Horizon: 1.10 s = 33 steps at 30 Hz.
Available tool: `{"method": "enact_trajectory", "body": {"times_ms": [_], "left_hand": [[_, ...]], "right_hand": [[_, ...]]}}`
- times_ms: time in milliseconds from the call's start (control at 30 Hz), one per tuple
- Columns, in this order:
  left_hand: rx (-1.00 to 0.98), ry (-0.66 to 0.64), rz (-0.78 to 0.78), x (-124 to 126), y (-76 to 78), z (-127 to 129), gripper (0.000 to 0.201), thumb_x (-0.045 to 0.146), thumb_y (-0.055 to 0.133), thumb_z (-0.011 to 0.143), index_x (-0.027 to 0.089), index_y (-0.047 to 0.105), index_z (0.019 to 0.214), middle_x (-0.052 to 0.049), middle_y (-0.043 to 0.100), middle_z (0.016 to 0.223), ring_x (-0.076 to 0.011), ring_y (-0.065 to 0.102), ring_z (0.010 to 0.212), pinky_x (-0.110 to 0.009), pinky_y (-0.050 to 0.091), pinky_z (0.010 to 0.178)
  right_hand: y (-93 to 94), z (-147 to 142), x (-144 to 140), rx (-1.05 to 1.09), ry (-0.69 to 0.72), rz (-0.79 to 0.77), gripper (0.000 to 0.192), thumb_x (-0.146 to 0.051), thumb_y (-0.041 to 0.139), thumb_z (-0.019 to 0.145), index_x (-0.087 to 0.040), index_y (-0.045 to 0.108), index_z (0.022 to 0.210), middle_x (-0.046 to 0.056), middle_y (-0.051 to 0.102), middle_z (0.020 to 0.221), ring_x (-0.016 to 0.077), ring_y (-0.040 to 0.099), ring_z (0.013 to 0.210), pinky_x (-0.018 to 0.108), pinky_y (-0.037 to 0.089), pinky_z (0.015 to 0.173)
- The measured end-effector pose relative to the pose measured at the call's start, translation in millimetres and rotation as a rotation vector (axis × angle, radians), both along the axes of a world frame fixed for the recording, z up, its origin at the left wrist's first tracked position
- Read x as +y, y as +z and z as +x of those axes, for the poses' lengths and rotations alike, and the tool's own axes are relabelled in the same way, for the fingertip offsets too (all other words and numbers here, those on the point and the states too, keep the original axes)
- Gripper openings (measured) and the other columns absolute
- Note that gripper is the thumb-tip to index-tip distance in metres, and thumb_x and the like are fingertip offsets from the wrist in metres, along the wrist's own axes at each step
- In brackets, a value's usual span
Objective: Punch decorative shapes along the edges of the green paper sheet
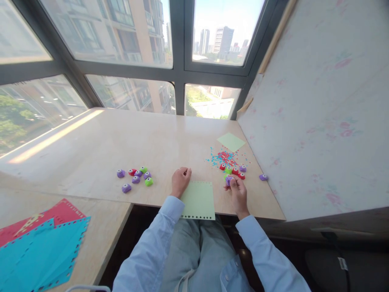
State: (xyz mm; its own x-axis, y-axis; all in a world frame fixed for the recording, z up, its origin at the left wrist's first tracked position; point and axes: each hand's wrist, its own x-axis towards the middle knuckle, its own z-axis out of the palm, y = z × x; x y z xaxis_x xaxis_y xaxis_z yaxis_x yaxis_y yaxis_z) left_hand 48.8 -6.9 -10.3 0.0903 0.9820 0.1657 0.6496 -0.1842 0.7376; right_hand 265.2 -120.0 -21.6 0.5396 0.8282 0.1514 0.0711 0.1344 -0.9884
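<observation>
A pale green sheet of paper [199, 198] with a row of punched shapes along its near edge lies in front of me, its near end over the table edge. My left hand [180, 180] rests at the sheet's upper left corner, fingers curled into a loose fist. In my right hand [237, 192] is a small purple craft punch [229, 181], gripped between thumb and fingers, to the right of the sheet. Just beyond that hand sit several punches, among them a red punch [223, 166] and a purple punch [242, 168].
Red and blue paper confetti [225, 157] is scattered near another green paper [231, 142]. A purple punch [263, 177] lies by the wall [319, 121]. Several punches [137, 179] are grouped on the left. Punched blue sheets [51, 251] and a red sheet [65, 213] lie lower left.
</observation>
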Motion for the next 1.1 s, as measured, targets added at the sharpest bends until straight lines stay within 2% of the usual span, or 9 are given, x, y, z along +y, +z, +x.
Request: {"method": "enact_trajectory", "body": {"times_ms": [167,567,767,967,1100], "left_hand": [[0.011,0.052,-0.011,0,-0.7,8,0.034,0.033,0.048,0.091,0.018,0.057,0.062,-0.001,0.056,0.063,-0.0154,0.048,0.063,-0.028,0.026,0.06],[-0.05,0.06,-0.012,0,-2.8,9,0.036,0.038,0.048,0.089,0.019,0.056,0.059,0.0,0.055,0.06,-0.0153,0.049,0.062,-0.027,0.026,0.059],[-0.127,0.059,-0.015,0,-5.1,7,0.037,0.041,0.048,0.088,0.019,0.061,0.061,-0.001,0.059,0.062,-0.0165,0.053,0.063,-0.028,0.031,0.06],[-0.257,0.068,-0.017,-1,-4.4,6,0.034,0.042,0.05,0.086,0.02,0.067,0.067,-0.003,0.068,0.068,-0.0191,0.061,0.07,-0.029,0.041,0.066],[-0.38,0.08,-0.008,0,-3.6,5,0.034,0.043,0.05,0.085,0.019,0.069,0.072,-0.004,0.073,0.077,-0.0203,0.065,0.075,-0.031,0.046,0.07]], "right_hand": [[-1.2,1,2,0.073,0.0,-0.005,0.041,-0.057,0.066,0.085,-0.018,0.063,0.099,-0.001,0.06,0.078,0.0121,0.055,0.061,0.027,0.048,0.06],[6.3,-5,1,0.078,0.01,-0.071,0.045,-0.058,0.075,0.074,-0.018,0.069,0.094,0.003,0.068,0.082,0.0144,0.059,0.066,0.03,0.055,0.062],[5.0,-8,1,0.042,0.035,-0.08,0.046,-0.059,0.075,0.074,-0.019,0.069,0.096,0.004,0.069,0.083,0.0182,0.064,0.074,0.032,0.057,0.066],[0.6,-9,-4,-0.041,0.093,-0.059,0.04,-0.053,0.073,0.08,-0.02,0.069,0.103,0.005,0.072,0.091,0.021,0.068,0.083,0.038,0.058,0.081],[2.4,-11,-8,0.035,0.102,-0.012,0.038,-0.05,0.074,0.08,-0.023,0.068,0.106,0.006,0.072,0.1,0.0217,0.069,0.09,0.041,0.059,0.086]]}}
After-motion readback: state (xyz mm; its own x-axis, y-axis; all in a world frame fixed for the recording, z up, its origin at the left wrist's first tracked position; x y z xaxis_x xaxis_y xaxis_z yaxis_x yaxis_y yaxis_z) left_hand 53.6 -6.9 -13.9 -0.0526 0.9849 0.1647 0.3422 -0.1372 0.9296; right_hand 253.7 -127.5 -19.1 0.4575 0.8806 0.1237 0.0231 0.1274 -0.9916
